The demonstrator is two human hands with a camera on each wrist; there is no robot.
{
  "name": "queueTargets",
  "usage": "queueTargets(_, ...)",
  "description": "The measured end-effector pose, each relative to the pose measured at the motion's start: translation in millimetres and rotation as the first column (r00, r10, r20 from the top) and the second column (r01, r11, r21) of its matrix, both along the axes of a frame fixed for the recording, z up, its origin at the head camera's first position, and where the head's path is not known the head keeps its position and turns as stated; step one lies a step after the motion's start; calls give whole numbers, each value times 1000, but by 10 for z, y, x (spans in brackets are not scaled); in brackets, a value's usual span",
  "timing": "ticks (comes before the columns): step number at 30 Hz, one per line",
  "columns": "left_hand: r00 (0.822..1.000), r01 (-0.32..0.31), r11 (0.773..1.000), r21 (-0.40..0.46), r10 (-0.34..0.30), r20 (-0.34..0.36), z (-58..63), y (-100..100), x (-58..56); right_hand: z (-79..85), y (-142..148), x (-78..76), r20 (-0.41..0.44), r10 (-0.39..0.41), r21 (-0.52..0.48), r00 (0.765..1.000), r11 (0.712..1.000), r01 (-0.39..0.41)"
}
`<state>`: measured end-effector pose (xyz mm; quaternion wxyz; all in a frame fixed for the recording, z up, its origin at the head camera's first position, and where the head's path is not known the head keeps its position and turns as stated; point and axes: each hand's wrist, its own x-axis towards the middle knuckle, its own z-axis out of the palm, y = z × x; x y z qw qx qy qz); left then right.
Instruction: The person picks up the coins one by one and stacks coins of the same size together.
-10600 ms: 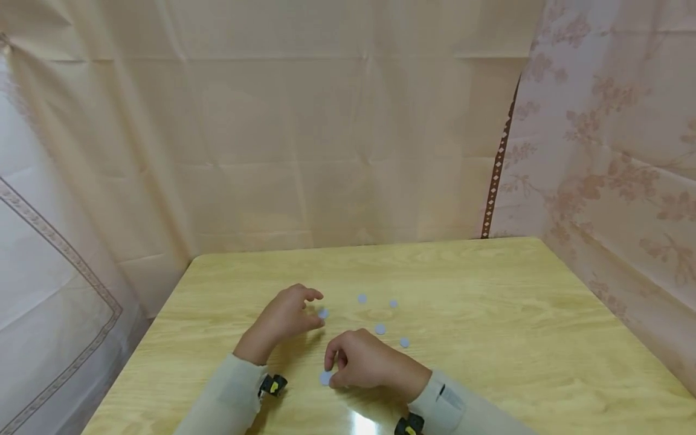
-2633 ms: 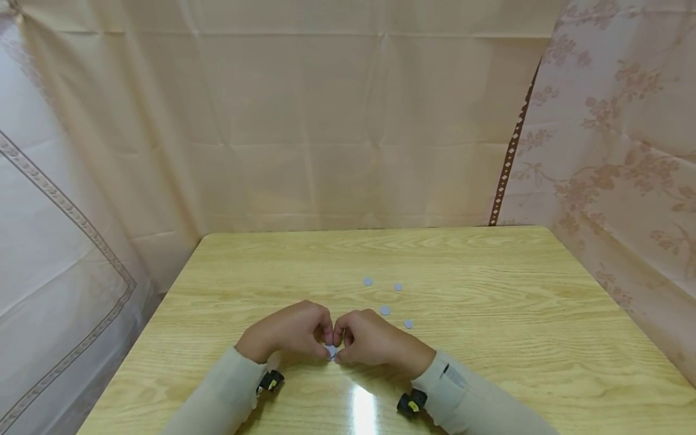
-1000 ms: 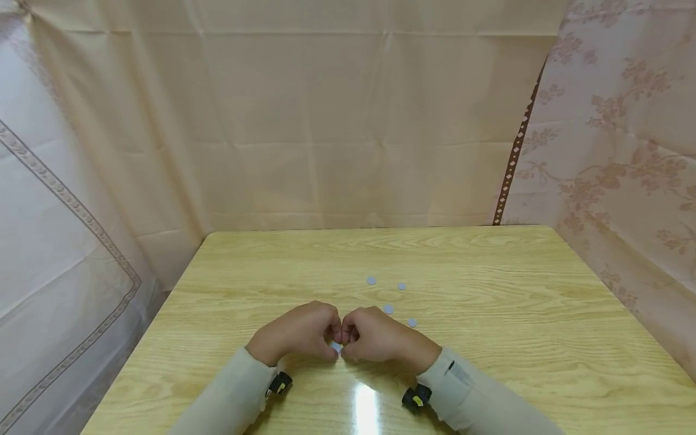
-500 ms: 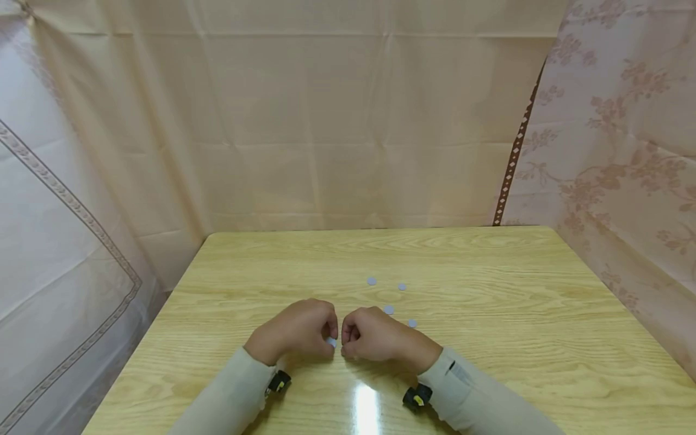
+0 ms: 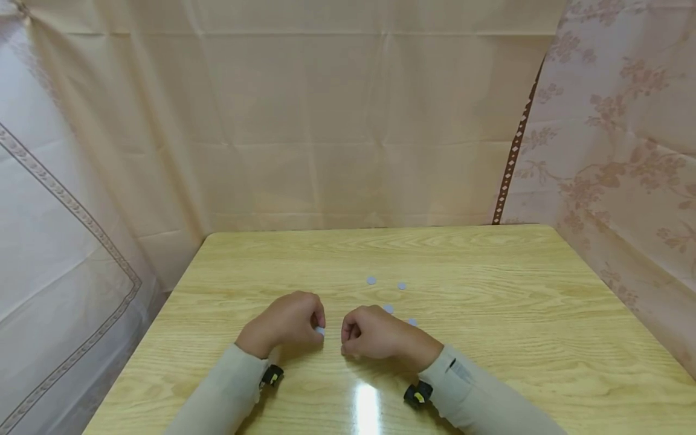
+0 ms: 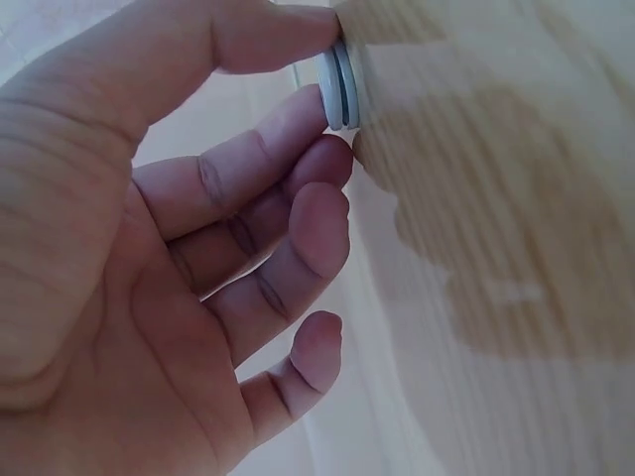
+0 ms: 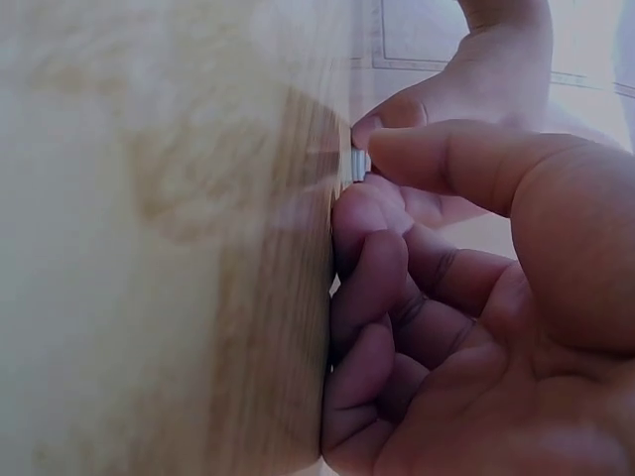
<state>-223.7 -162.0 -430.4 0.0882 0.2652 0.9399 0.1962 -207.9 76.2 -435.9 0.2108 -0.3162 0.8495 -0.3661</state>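
Observation:
My left hand (image 5: 288, 320) pinches a small stack of flat, round, light grey discs (image 6: 339, 87) between thumb and fingers, edge-on to the left wrist camera and down at the wooden table (image 5: 261, 260). At least two discs show in the stack; their exact kind cannot be told. My right hand (image 5: 375, 332) rests on the table a short gap to the right. Its fingers are curled, with the thumb apart from the index finger and nothing seen between them. Beyond that thumb, the right wrist view shows the stack (image 7: 359, 165) at the left hand.
Several loose grey discs lie behind the right hand: a far-left disc (image 5: 371, 280), a far-right disc (image 5: 402, 286), a nearer disc (image 5: 388, 309) and one partly hidden disc (image 5: 412, 322). A beige curtain (image 5: 348, 121) hangs behind the table.
Earlier, each hand was at a separate disc; the hands then met around the discs. Now my left hand has drawn away leftward with the stack, while the right stays in place.

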Motion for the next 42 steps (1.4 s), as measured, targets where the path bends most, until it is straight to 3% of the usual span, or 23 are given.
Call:
queueTargets(10,998,-57,997,-42,57,-2,18,-65,-34,-20,12,-4,21,8,-17,1000,1000,-8)
queueTargets(16,996,-84,996,-37,84,4,33,-54,-16,27,51,-40,-17,-21,9,1000,1000,22)
queueTargets(23,997,-81,997,-20,81,1,50,-33,-17,84,91,-68,-16,-42,-10,999,999,42)
queueTargets(33,995,-91,996,4,91,29,44,-40,-44,123,174,-144,-10,-96,-47,995,994,96)
queueTargets(42,993,-106,994,19,105,56,66,-28,-10,35,307,-345,-12,-208,-67,978,976,207)
